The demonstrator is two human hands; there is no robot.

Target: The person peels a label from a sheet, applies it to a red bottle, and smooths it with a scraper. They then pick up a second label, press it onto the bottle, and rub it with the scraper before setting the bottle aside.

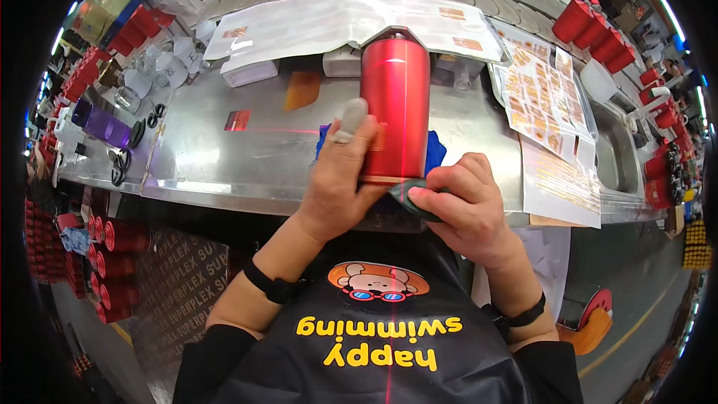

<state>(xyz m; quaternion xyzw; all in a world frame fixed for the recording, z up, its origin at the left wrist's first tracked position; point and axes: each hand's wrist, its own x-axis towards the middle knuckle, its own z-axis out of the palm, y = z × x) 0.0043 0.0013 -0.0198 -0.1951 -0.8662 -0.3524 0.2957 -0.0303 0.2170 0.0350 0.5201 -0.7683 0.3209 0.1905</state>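
Observation:
A glossy red metal cylinder (396,108) lies on the bench with its lower end toward me, over a blue cloth (436,151). My left hand (336,176) grips its left side, and a pale cover (350,118) sits on one finger. Pinched in my right hand (473,206) is a flat dark green piece with a pointed edge (411,200), touching or very close to the cylinder's near end. A thin red light line runs down the cylinder. Its underside is hidden.
Behind the cylinder a white sheet (299,22) covers a raised stand. Sticker sheets (538,97) lie at right before a sink (617,153). At left are a purple bottle (105,123) and scissors (120,164). An amber piece (301,90) and red card (237,120) lie nearby.

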